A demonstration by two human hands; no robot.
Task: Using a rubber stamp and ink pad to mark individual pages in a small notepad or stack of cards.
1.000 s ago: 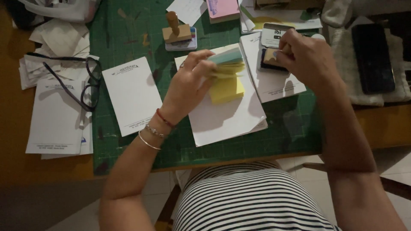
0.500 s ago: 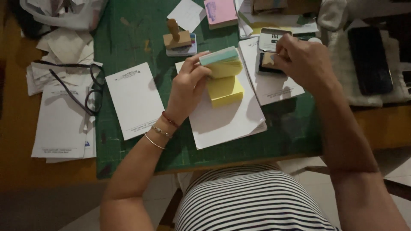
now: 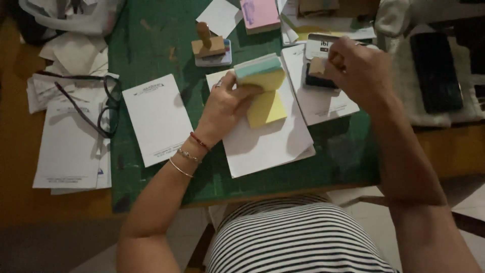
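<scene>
Yellow and pale green sheets fan open where our left hand [image 3: 226,108] fingers grip the sticky-note pad [image 3: 262,88], lifted above white paper [image 3: 268,144] on the green cutting mat [image 3: 151,40]. Our right hand [image 3: 359,68] fingers close around a small wooden stamp [image 3: 317,66] over the ink pad [image 3: 319,50]. Further out on the counter, glasses [image 3: 103,103] rest on printed sheets, and another wooden-handled stamp [image 3: 208,41] stands near the mat's far edge.

Dim light falls over a wooden desk [image 3: 20,167] covered partly by a green cutting mat [image 3: 151,45]. Pale floor tiles [image 3: 470,197] show beneath its edge.
</scene>
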